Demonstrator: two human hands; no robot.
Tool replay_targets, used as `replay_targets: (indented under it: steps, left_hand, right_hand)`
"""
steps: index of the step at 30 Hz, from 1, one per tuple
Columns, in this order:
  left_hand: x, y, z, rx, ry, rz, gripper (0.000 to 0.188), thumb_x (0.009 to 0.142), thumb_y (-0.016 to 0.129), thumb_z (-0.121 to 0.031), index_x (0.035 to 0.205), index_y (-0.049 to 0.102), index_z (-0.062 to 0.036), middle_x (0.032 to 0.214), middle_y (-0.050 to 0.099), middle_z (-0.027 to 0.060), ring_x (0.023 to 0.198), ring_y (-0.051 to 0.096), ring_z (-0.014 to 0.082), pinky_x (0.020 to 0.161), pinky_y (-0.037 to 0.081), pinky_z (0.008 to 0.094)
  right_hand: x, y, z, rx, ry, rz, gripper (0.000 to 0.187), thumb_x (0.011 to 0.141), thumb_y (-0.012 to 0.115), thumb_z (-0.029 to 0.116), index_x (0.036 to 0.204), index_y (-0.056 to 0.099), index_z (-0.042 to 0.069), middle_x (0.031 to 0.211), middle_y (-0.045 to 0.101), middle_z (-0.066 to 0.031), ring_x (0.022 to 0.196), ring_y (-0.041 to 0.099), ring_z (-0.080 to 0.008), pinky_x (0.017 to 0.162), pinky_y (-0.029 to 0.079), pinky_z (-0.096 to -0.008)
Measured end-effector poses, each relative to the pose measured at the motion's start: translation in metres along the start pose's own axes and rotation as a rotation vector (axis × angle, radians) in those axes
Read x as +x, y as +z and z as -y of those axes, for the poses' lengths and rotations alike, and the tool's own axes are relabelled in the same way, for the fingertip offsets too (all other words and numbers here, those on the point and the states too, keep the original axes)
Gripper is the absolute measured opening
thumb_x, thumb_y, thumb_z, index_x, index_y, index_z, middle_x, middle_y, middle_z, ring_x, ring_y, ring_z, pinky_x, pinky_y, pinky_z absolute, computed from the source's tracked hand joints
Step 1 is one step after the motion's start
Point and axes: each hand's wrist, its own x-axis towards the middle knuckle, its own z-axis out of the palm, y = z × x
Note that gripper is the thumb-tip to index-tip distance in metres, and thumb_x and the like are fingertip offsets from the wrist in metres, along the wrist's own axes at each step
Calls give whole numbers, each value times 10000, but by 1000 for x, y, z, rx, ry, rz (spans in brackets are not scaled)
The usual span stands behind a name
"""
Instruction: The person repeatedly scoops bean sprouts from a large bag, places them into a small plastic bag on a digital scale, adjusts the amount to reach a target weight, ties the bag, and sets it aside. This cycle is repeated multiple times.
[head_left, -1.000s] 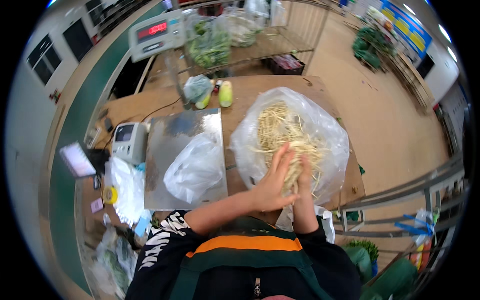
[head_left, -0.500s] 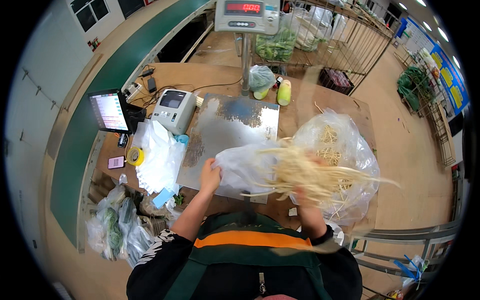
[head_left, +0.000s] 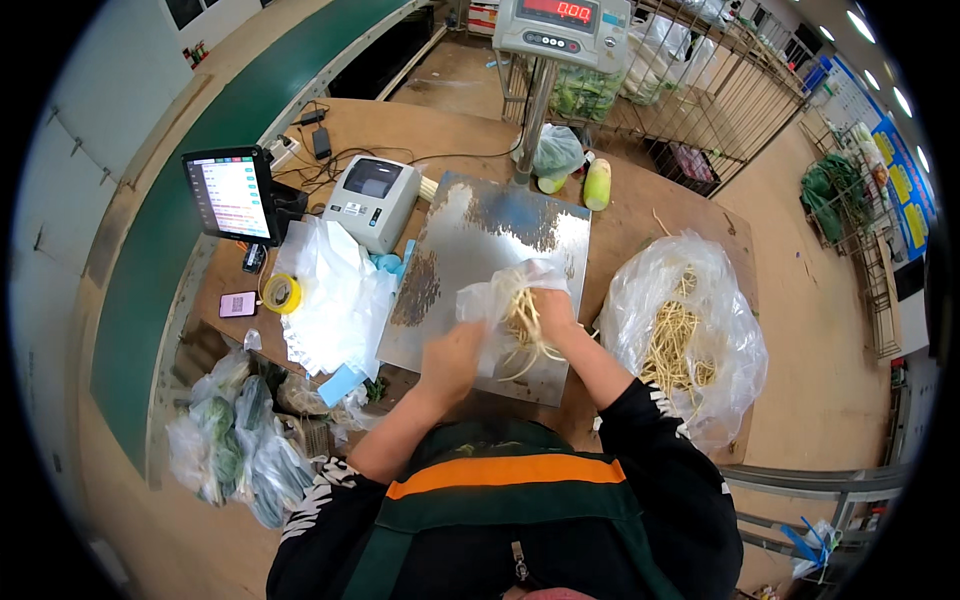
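Note:
My right hand (head_left: 553, 315) is closed around a bunch of long, thin, pale yellow stems (head_left: 523, 318), partly inside a clear plastic bag (head_left: 476, 302). A few ends hang out toward me. My left hand (head_left: 450, 362), slightly blurred, is closed at the near left edge of that bag. Both hands are over the metal plate (head_left: 440, 322) of a scale. On the right lies a large clear bag (head_left: 735, 345), open at the top, with more of the same stems (head_left: 675, 345) in it.
The scale's display (head_left: 562, 30) stands on a post behind the plate. A label printer (head_left: 373, 205), a monitor (head_left: 232, 195), yellow tape (head_left: 282, 293), a phone (head_left: 238, 304) and white plastic bags (head_left: 335, 300) are at the left. Behind the plate are a pale green gourd (head_left: 597, 185) and a bagged vegetable (head_left: 557, 152).
My right hand has carried the stems left from above the large bag into the small bag's mouth. My left hand has shifted slightly right with the bag. The view has shifted a little.

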Motion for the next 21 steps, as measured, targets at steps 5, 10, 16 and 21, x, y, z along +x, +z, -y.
replay_targets:
  steps: [5,10,16,21]
  left_hand:
    - [-54,19,23,12,-227,170,205,927,567,-83,1124,562,-27,850,662,234,823,658,455,699,505,530]
    - [-67,41,11,-415,-367,482,146,999,526,-138,1102,537,-36,830,661,158,753,660,314,657,487,441]
    - [-4,-12,-5,-1155,-688,27,122,1013,575,-163,1058,643,-72,801,569,-31,656,520,70,590,447,235]
    - [69,-68,90,-1444,-867,-301,238,971,560,-56,1187,659,-36,796,604,-42,620,540,48,489,399,207]
  right_hand:
    - [34,1,-25,272,-94,-157,268,885,675,225,1105,692,73,1052,707,-179,985,659,-382,850,529,-454]
    - [47,39,-31,1143,297,-351,353,909,686,320,1130,694,45,1091,717,-162,1010,687,-320,887,549,-452]
    - [71,7,9,346,389,27,680,848,740,542,1275,634,23,1260,668,-191,1127,662,-331,947,543,-508]
    - [82,-122,7,480,303,553,1029,784,565,825,1368,554,-22,1380,569,-274,1249,586,-384,1022,494,-467]
